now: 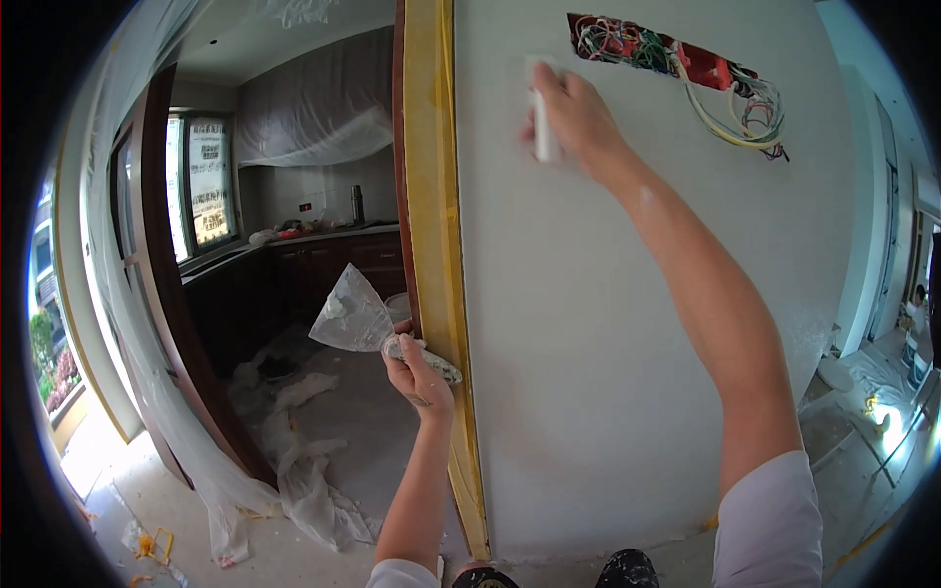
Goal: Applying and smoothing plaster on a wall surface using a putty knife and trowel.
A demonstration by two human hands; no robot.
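Note:
My left hand [420, 380] is closed round the speckled handle of a putty knife [355, 312]. Its wide blade points up and left, with a dab of pale filler on it, in front of the doorway. High on the grey-white wall [608, 323], my right hand [576, 116] grips a narrow white block-like tool [545, 132] held upright. The fingers are smeared by motion, and whether the tool touches the wall I cannot tell. To the right of that hand is a long wall opening [637, 47] full of coloured wires.
A loop of cables [730, 127] hangs from the opening. Yellow tape [431, 196] covers the door frame beside the wall. Plastic sheeting [314, 490] lies crumpled in the doorway. Beyond stand dark kitchen cabinets [323, 260]. At far right, a person [917, 304] is near buckets [916, 363].

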